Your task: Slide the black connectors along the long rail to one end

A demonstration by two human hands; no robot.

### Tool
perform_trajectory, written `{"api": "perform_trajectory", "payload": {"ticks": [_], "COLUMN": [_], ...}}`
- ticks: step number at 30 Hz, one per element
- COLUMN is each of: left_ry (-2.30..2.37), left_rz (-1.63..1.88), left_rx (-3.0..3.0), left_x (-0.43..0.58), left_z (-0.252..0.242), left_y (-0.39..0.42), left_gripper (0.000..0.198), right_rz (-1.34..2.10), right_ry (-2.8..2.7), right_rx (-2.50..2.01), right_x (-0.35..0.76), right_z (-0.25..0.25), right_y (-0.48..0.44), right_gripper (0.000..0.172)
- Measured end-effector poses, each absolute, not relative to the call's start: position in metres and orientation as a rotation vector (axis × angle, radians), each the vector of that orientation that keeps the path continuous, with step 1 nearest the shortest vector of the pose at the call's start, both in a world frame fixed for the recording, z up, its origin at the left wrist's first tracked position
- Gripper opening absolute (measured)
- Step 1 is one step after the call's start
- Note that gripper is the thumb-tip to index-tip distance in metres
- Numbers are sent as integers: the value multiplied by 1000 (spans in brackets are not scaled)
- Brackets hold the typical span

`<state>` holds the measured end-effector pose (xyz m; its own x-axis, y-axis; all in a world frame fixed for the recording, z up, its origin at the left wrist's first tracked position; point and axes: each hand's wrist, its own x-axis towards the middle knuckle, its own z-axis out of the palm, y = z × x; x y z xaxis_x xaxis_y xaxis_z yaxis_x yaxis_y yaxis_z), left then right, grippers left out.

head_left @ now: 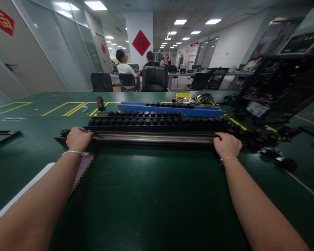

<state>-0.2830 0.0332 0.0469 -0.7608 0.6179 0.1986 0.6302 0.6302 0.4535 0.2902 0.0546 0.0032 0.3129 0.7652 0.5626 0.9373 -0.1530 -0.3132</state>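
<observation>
A long black rail with a shiny metal strip [151,138] lies crosswise in front of me on the green table. Near its left end my left hand [79,138] is closed round it, with the fingertips partly hidden behind the far edge. My right hand [228,144] grips the same rail near the right end, its fingers curled over the top. Just behind the rail runs a row of black roller-like parts [151,121] in a dark strip. Another shorter dark row [146,114] sits behind that one.
A blue channel [172,109] lies farther back, near a metal bowl [184,100]. More black parts [261,139] are on the right, below an open black equipment case [282,80]. A white flat object [26,190] rests under my left forearm. People sit beyond the table.
</observation>
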Motion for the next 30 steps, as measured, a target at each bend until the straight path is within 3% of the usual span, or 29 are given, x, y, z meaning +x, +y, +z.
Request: {"api": "perform_trajectory", "payload": {"ticks": [30], "left_ry": [-2801], "left_rz": [-818], "left_rx": [-1152], "left_x": [-263], "left_z": [48], "left_y": [32], "left_gripper": [42], "right_rz": [-377], "right_ry": [-1496], "right_rx": [-1975], "right_x": [290], "right_z": [4], "right_y": [55], "right_gripper": [37]}}
